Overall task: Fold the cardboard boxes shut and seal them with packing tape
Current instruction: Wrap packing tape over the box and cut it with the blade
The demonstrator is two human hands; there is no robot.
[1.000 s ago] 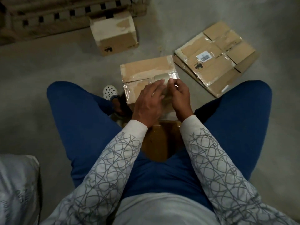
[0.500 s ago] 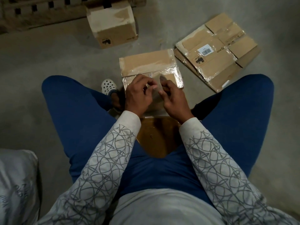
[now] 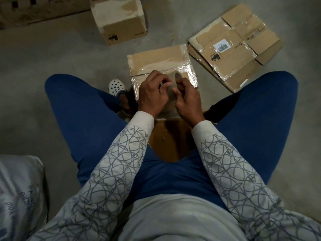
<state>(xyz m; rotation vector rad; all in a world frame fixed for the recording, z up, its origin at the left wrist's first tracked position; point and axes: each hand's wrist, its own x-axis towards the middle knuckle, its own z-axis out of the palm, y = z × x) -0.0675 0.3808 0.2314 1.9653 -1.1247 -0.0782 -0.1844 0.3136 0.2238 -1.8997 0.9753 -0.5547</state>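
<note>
A flat cardboard box lies on the floor between my knees, with shiny clear tape across its near half. My left hand and my right hand hover just above its near edge, close together. Both have their fingertips pinched on what looks like a short translucent strip of clear tape stretched between them. My right thumb points up. The hands hide the near part of the box.
A closed, taped box stands further back. A stack of flattened boxes lies at the right. A brown stool is under me, a grey sack at the lower left, and a wooden pallet at the top left.
Both hands have come off the box top, where they were pressing tape, and have drawn back toward me. Their fingers now pinch together above the near edge.
</note>
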